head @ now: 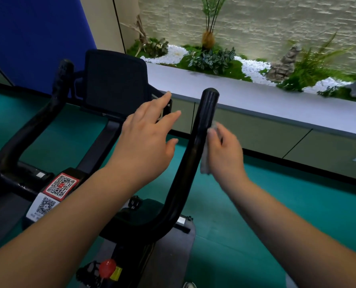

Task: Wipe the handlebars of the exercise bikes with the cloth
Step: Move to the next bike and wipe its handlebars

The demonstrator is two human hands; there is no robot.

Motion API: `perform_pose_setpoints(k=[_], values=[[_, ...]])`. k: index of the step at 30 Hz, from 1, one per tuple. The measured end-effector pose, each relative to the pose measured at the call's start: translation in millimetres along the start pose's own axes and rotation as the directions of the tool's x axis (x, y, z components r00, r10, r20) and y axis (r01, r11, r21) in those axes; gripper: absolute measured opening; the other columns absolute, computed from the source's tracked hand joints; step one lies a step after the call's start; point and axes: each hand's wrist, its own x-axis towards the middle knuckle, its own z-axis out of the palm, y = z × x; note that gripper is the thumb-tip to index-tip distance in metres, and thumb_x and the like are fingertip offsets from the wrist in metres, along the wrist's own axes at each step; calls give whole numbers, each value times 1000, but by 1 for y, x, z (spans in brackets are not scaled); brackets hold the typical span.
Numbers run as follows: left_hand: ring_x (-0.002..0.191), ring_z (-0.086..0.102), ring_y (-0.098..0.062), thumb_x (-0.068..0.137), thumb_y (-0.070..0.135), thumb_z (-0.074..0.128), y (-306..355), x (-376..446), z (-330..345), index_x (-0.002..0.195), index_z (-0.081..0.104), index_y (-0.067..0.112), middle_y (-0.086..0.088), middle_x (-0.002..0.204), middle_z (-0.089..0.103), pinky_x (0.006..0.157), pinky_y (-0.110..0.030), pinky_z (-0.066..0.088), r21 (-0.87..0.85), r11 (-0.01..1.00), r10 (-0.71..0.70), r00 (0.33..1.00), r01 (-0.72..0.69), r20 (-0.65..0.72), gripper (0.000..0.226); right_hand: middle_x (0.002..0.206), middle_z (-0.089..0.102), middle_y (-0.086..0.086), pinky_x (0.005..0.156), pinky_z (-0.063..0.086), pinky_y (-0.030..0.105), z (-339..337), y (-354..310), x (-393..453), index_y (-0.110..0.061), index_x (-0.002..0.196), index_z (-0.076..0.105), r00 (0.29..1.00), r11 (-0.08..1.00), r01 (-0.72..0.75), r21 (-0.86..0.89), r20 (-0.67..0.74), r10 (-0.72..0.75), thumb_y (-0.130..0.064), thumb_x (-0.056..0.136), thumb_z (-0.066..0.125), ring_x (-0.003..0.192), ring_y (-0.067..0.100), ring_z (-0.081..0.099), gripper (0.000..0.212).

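While the right hand presses a grey cloth against the right handlebar of the exercise bike, its fingers are curled shut around the cloth, which touches the bar's outer side at about four o'clock from the bar's rounded tip. Blur softens this hand, so the exact finger placement cannot be told. At nine o'clock from the bar, the left hand hovers with fingers spread apart, holding nothing, apart from the bar. Beyond it, at eleven o'clock, stands the dark console, and the left handlebar curves up at ten o'clock. Two QR stickers sit on the frame at seven o'clock, a red knob lower still.
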Motion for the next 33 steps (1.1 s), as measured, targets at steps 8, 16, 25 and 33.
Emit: perform_pose_setpoints(k=[8,16,25,33], values=[[139,18,-19,87,30,60,1,-1,-1,138,44,27,6,157,12,110,-49,24,-19,1000,-2,1000,2,13,53,99,58,15,66,39,19,3,-1,8,-13,107,60,999,999,-16,50,-30,18,-23,98,43,84,20,54,22],[139,20,-18,87,29,61,-3,-4,-2,136,46,26,7,157,14,109,-52,28,-46,999,13,1000,-11,25,52,98,58,14,84,41,26,19,12,-35,-9,112,59,996,986,-86,145,2,87,-32,93,40,89,17,53,35],[138,23,-19,88,25,61,-7,-17,-5,136,49,22,3,155,22,111,-43,27,-97,995,20,1000,-18,15,50,73,55,-6,64,40,25,15,-1,-67,-16,89,56,967,918,-253,306,86,238,-27,101,37,66,7,49,25],[135,30,-20,87,22,61,-25,-38,-14,132,53,22,5,149,35,111,-33,23,-103,995,-3,1000,3,-4,46,81,63,9,85,50,52,21,-10,-66,-17,80,62,913,824,-402,399,110,393,-35,100,37,80,24,60,37]])
